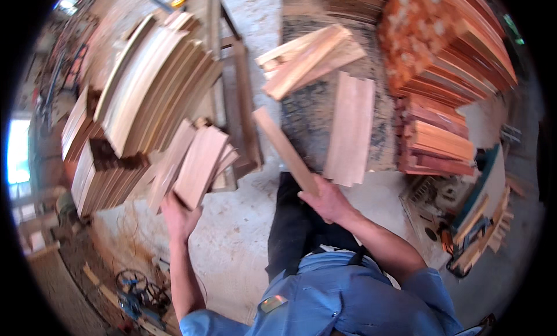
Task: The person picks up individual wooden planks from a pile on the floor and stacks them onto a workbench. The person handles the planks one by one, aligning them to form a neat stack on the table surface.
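My right hand (pixel 328 200) is closed round the lower end of a narrow, pale wooden board (pixel 285 147), held edge-up and slanting away to the upper left. At the left, my left hand (pixel 180 216) grips the near end of a short, flat wooden board (pixel 201 166), its fingers partly hidden by the wood. That board lies on a small loose heap with other short boards (pixel 172 162) beside it. To the right of the held strip, several flat boards (pixel 350 127) lie side by side on a dark, scuffed worktop (pixel 301 118).
A tall stack of curved-looking pale planks (pixel 156 84) stands at the far left. Crossed boards (pixel 313 57) lie on the worktop's far part. Reddish timber stacks (pixel 447 52) rise at the right, above a toolbox-like clutter (pixel 435 202). A handwheel machine (pixel 133 284) sits lower left.
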`<state>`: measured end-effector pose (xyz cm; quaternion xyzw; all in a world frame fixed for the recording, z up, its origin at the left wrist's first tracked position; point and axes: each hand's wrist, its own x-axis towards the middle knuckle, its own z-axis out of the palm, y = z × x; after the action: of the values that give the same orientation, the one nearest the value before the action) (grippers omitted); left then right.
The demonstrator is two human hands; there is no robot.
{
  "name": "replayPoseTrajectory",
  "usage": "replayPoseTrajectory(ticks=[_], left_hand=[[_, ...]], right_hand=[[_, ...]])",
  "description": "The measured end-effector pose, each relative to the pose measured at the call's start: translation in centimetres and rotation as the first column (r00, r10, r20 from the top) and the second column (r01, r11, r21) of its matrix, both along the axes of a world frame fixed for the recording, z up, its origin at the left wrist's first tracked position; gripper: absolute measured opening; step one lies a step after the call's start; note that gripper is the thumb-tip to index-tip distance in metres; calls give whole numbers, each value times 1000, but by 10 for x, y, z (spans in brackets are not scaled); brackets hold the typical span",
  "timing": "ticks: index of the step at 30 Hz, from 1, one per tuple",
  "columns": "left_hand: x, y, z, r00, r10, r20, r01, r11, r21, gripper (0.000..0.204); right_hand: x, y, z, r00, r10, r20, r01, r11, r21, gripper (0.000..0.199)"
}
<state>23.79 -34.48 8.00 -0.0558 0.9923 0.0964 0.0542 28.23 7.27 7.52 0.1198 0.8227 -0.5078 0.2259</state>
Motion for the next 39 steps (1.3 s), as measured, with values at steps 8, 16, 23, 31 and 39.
replayPoseTrajectory(ticks=[8,16,23,31,39], left_hand=[[38,66,11,993,-27,-119,46,987,156,88],[30,234,-12,999,-46,-13,48,899,436,88],[-7,359,-15,990,-133,44,97,876,473,89],[-18,421,-34,997,-23,79,-5,940,342,95],[-18,428,-43,975,-220,-14,218,953,211,101]], right_hand=[[27,31,-1,988,-151,-24,150,988,-31,60],[60,72,-35,837,-547,-19,542,833,-107,49],[72,103,-37,735,-677,-38,664,729,-163,44],[52,118,-27,747,-660,-87,655,752,-78,48],[36,125,-58,776,-626,-78,620,779,-93,54]])
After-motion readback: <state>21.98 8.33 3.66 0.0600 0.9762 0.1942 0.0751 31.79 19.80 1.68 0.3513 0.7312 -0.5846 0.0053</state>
